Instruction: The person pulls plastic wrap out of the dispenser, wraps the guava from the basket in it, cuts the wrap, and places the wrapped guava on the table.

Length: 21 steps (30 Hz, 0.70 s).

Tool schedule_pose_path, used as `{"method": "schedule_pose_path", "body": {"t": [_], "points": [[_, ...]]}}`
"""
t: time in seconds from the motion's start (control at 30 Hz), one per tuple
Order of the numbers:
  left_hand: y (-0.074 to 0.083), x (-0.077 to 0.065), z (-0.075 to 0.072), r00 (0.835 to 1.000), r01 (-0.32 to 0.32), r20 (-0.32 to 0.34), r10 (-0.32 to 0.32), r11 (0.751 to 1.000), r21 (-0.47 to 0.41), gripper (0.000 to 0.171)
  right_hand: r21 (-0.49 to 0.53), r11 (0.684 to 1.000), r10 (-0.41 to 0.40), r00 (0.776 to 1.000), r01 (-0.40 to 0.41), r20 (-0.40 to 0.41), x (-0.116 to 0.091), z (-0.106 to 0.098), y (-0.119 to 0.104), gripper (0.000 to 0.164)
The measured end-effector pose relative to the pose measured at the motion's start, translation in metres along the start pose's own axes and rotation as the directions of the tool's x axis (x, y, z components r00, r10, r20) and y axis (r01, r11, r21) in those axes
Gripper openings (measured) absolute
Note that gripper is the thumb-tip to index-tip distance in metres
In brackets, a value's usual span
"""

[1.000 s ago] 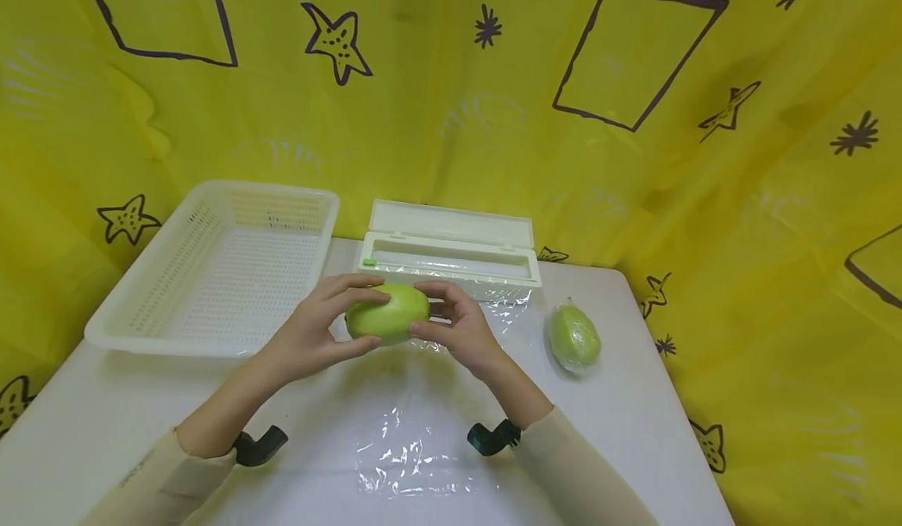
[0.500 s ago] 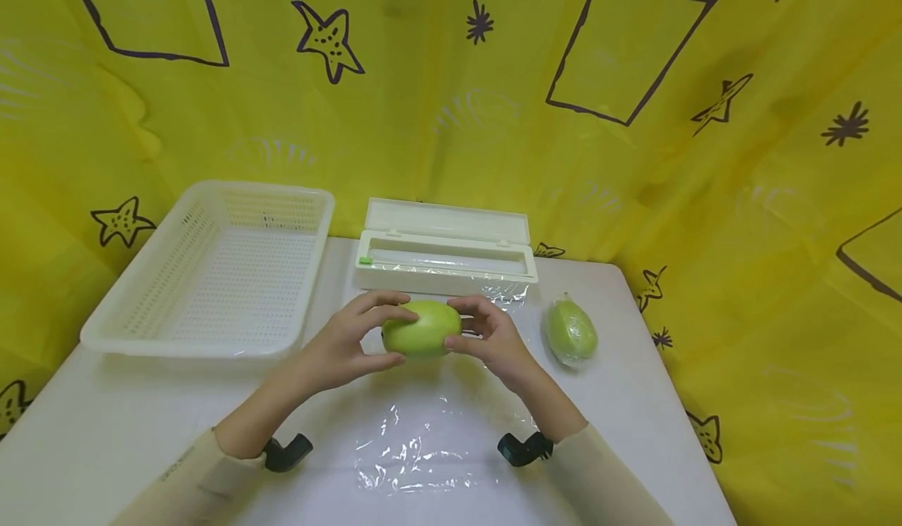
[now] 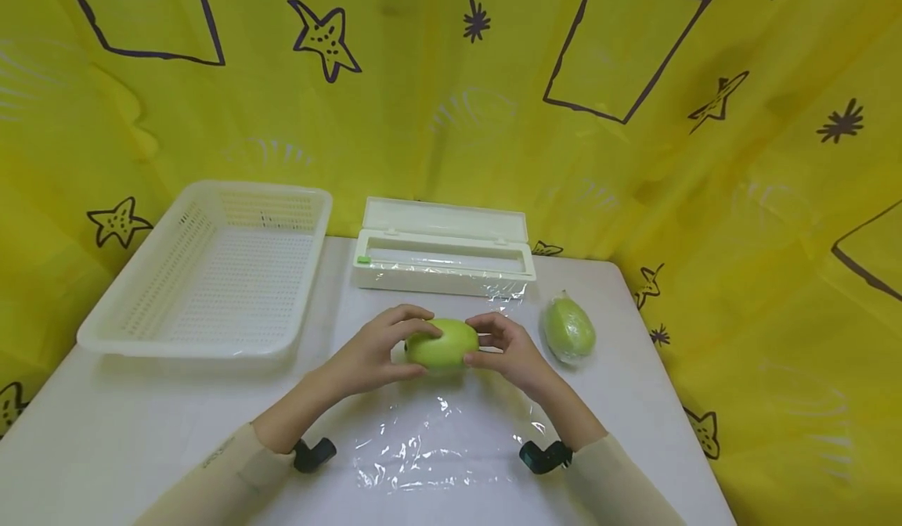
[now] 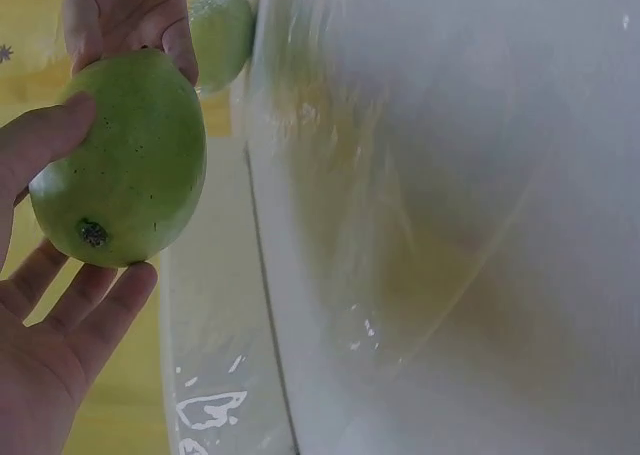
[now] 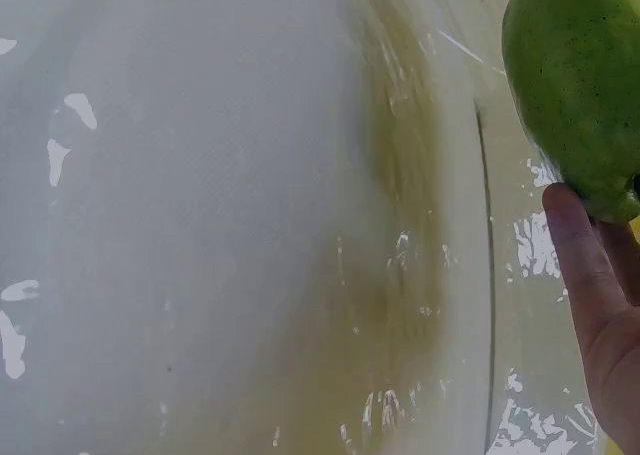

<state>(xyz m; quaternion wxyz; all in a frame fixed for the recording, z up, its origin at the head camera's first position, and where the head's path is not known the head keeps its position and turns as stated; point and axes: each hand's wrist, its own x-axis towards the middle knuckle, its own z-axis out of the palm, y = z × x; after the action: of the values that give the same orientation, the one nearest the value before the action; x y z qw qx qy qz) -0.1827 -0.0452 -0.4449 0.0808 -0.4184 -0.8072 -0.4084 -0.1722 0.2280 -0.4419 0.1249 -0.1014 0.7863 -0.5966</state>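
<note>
A green mango is held sideways between both hands over a sheet of clear plastic wrap spread on the white table. My left hand grips its left end, thumb on one side and fingers on the other. At the opposite end, my right hand pinches it between thumb and fingertips. Small dark specks and a dark stem scar show on the mango in the left wrist view. Whether its underside touches the wrap cannot be told. A second mango, wrapped in film, lies to the right.
Behind the hands stands a white wrap dispenser with its lid raised and a film roll inside; film runs from its front. A white plastic basket sits at the left. A yellow patterned curtain hangs behind the table.
Both hands have moved right and toward the person with the mango, away from the dispenser and over the spread wrap. The grip looks the same, and the wrapped mango stays put.
</note>
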Motion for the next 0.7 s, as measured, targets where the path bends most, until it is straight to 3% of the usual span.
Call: {"method": "schedule_pose_path", "body": {"t": [0.27, 0.7], "points": [[-0.007, 0.005, 0.020, 1.000, 0.021, 0.022, -0.021, 1.000, 0.000, 0.050, 0.014, 0.999, 0.034, 0.999, -0.034, -0.008, -0.006, -0.006, 0.012, 0.053], [-0.016, 0.008, 0.035, 0.996, 0.066, 0.056, -0.064, 0.997, -0.034, 0.052, -0.014, 0.997, 0.071, 0.997, -0.072, -0.044, -0.005, -0.010, 0.027, 0.053]]}}
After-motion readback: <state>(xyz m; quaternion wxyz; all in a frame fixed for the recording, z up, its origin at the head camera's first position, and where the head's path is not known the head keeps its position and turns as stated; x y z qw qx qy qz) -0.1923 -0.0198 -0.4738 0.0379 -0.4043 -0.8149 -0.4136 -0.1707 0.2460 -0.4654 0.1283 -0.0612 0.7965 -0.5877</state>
